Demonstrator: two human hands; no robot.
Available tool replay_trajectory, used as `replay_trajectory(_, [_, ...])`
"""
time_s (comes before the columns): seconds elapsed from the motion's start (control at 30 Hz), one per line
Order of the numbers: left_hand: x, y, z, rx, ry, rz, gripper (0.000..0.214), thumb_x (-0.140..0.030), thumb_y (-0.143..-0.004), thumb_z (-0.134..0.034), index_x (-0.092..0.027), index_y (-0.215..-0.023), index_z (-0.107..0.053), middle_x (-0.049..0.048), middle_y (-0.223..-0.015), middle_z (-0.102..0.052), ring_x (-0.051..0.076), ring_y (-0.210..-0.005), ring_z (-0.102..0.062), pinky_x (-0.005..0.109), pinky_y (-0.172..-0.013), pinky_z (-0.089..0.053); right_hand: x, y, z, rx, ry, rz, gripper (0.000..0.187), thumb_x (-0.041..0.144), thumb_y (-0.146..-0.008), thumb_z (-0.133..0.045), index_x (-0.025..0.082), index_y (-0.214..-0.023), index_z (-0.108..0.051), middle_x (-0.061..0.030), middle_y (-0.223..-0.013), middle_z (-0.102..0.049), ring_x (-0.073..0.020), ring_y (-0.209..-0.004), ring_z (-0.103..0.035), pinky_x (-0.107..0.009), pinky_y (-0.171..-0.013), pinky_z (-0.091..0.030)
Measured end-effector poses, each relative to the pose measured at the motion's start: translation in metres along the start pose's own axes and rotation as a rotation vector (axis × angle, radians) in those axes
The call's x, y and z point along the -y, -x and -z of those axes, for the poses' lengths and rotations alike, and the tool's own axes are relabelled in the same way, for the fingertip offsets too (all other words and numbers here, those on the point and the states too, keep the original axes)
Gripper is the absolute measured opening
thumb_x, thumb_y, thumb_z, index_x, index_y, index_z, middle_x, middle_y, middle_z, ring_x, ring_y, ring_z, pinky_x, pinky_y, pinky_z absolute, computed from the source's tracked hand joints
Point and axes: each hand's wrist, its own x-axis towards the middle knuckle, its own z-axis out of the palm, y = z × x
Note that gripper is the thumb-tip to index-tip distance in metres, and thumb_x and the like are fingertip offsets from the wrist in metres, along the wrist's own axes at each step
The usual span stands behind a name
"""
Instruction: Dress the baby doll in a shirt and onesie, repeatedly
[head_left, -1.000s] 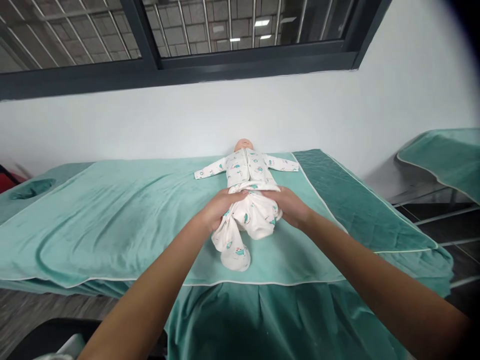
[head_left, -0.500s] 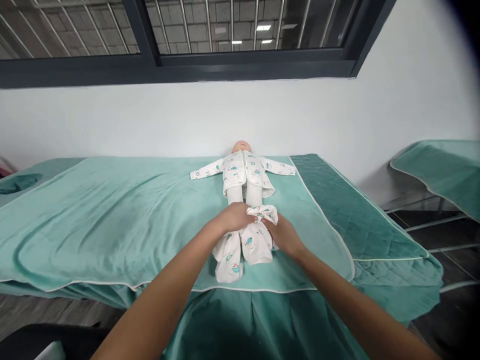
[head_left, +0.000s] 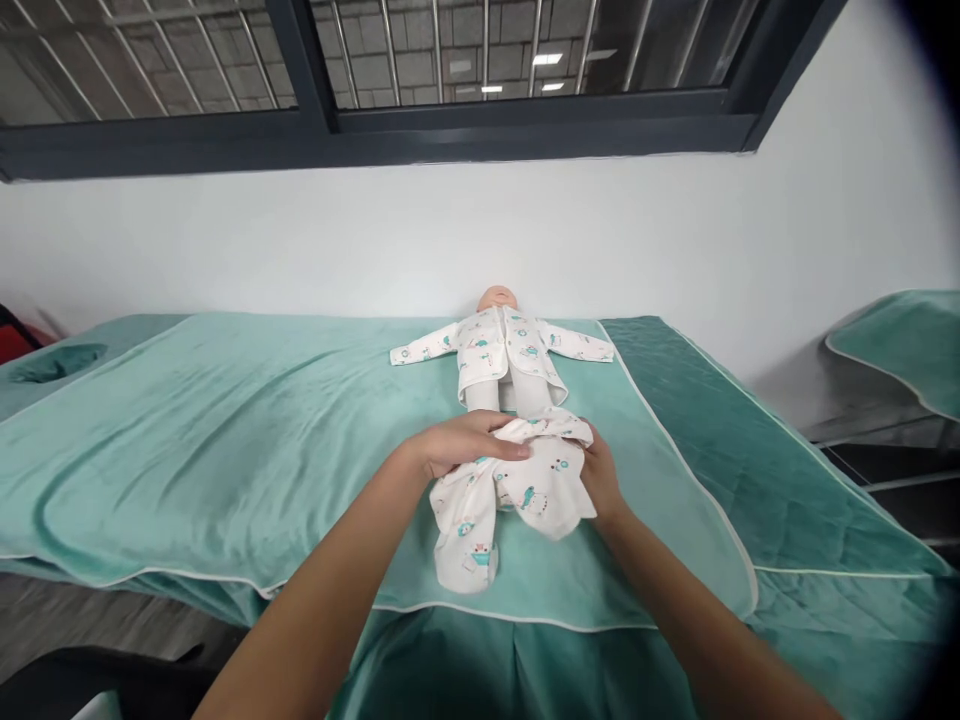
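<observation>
A baby doll [head_left: 498, 297] lies on its back on the bed, its head toward the wall and its legs toward me. It wears a white printed jacket [head_left: 480, 345] with both sleeves spread out. White printed baby pants [head_left: 544, 485] are bunched around its lower legs. My left hand [head_left: 472, 442] grips the waistband from the left, thumb on top. On the right side, my right hand [head_left: 600, 470] holds the bunched fabric, its fingers partly hidden behind it. The doll's feet are covered by the pants.
A light green blanket [head_left: 247, 430] covers the bed, over a darker quilted cover [head_left: 720, 430] on the right. Behind stands a white wall [head_left: 337, 240] below a barred window [head_left: 450, 60]. Another green-covered surface [head_left: 907, 340] is at far right.
The pants' waistband is spread wider, with my right hand shifted to the right. The right pant leg is lifted and hangs more loosely. The view has shifted slightly.
</observation>
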Motion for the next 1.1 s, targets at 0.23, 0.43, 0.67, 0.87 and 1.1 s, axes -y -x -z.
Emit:
replay_trajectory(0.23, [-0.005,-0.036,0.022,-0.234,0.056,-0.181,0.030,-0.030,-0.070,-0.078,-0.018,-0.096,-0.068,0.0037,-0.096,-0.069,0.020,-0.089,-0.065,0.031,-0.079,-0.049,0.000,-0.046,-0.015,-0.125,0.130,0.035,0.010,0.030,-0.078,-0.055,0.022,-0.084,-0.059,-0.0011,-0.087,-0.065,-0.0196,-0.081,-0.056,-0.034,-0.075,-0.045])
replay_trajectory(0.43, [-0.012,-0.063,0.040,-0.460,-0.140,-0.369,0.028,-0.030,-0.075,-0.070,-0.019,-0.101,-0.068,0.0047,-0.107,-0.068,0.021,-0.098,-0.062,0.033,-0.088,-0.046,-0.002,-0.068,-0.017,-0.134,0.253,0.009,0.016,0.037,-0.083,-0.053,0.021,-0.083,-0.055,-0.0019,-0.085,-0.062,-0.0182,-0.078,-0.053,-0.030,-0.070,-0.044])
replay_trajectory(0.67, [0.013,-0.081,0.066,-0.493,-0.015,-0.402,0.031,-0.030,-0.071,-0.076,-0.020,-0.099,-0.067,0.0016,-0.103,-0.066,0.019,-0.096,-0.060,0.028,-0.085,-0.044,-0.013,-0.100,-0.024,-0.132,0.269,0.085,0.010,0.031,-0.082,-0.055,0.021,-0.081,-0.053,0.0008,-0.082,-0.059,-0.0167,-0.078,-0.051,-0.028,-0.072,-0.042])
replay_trajectory(0.87, [0.022,-0.076,0.074,-0.361,0.237,-0.441,0.032,-0.027,-0.070,-0.077,-0.020,-0.099,-0.065,0.0023,-0.101,-0.062,0.017,-0.090,-0.060,0.026,-0.077,-0.045,-0.008,-0.105,-0.029,-0.202,0.369,0.176,0.008,0.021,-0.076,-0.058,0.022,-0.084,-0.057,0.0015,-0.080,-0.061,-0.0171,-0.076,-0.052,-0.027,-0.067,-0.040])
replay_trajectory(1.1, [0.028,-0.069,0.079,-0.331,0.314,-0.506,0.027,-0.025,-0.069,-0.079,-0.019,-0.090,-0.064,0.0011,-0.094,-0.060,0.015,-0.085,-0.058,0.024,-0.074,-0.045,0.004,-0.093,-0.027,-0.177,0.477,0.417,0.020,0.021,-0.079,-0.063,0.024,-0.098,-0.062,-0.0026,-0.094,-0.061,-0.0198,-0.086,-0.056,-0.033,-0.075,-0.044])
